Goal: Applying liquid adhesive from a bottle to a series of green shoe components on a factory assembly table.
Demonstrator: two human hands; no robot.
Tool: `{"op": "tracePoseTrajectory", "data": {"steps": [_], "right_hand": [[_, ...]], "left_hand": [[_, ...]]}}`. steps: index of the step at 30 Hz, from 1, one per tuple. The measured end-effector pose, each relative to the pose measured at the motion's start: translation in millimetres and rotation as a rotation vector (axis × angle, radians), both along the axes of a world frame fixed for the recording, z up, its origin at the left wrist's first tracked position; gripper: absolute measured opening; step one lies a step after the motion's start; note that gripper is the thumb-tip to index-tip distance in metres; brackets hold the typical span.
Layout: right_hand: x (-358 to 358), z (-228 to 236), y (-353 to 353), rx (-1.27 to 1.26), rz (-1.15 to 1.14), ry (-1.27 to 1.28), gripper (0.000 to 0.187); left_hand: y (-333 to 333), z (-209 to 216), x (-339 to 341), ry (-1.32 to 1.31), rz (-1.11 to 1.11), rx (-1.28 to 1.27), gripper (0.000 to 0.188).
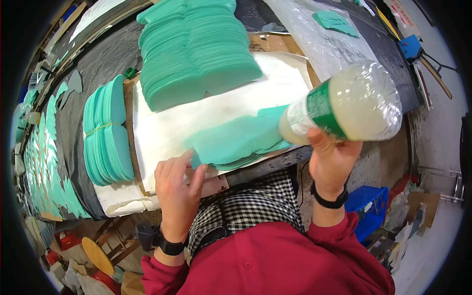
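My right hand is wrapped round a large clear plastic bottle with a green and white label and cloudy pale contents. The bottle is tilted, its narrower end low over the right part of a fanned layer of thin green insole-shaped sheets. Whether anything flows from it is hidden. At the left end of these sheets rests my left hand, its thumb and forefinger apart, fingertips touching or just beside the edge. Under the sheets lies a white board.
A tall stack of green insole shapes stands behind the board. On the left is a banded bundle of them, with green offcuts beyond. Plastic film covers the back right. A blue crate sits below at right.
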State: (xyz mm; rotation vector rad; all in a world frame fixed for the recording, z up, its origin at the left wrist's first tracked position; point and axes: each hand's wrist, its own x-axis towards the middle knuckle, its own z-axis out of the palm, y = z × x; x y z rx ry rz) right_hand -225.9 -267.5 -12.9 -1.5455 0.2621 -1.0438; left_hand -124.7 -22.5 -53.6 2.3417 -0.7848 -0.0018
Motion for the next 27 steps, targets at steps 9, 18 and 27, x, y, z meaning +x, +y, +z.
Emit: {"op": "tracePoseTrajectory", "data": {"steps": [9,18,27], "right_hand": [[65,2,63,0.17,0.658,0.111,0.078],[50,-17,67,-0.109,0.583,0.122,0.076],[-1,5,17,0.082,0.129,0.013,0.06]], "left_hand": [[18,2,0,0.268,0.085,-0.198,0.036],[53,19,2,0.522,0.319,-0.423,0.052],[44,27,4,0.918,0.191,-0.634,0.064]]}}
